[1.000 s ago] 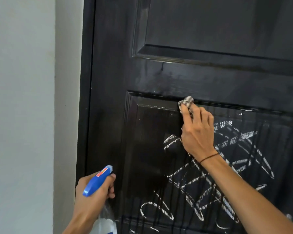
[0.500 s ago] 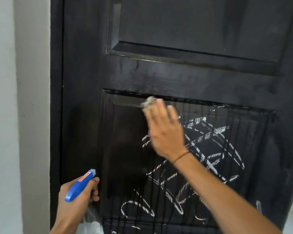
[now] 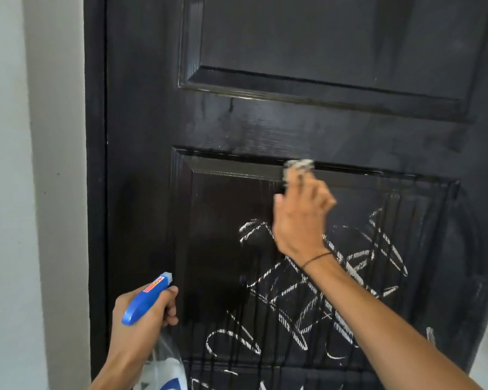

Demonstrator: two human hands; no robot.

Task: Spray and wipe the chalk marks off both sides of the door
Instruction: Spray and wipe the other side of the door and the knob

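While the left hand (image 3: 141,313) grips a blue-topped spray bottle (image 3: 147,298), the right hand (image 3: 300,218) pinches a crumpled cloth (image 3: 297,165).

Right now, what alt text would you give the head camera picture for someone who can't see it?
A person's right hand presses a small cloth against the top edge of the lower panel of a dark door, above white chalk marks streaked with drips. The left hand holds a blue-topped spray bottle at lower left.
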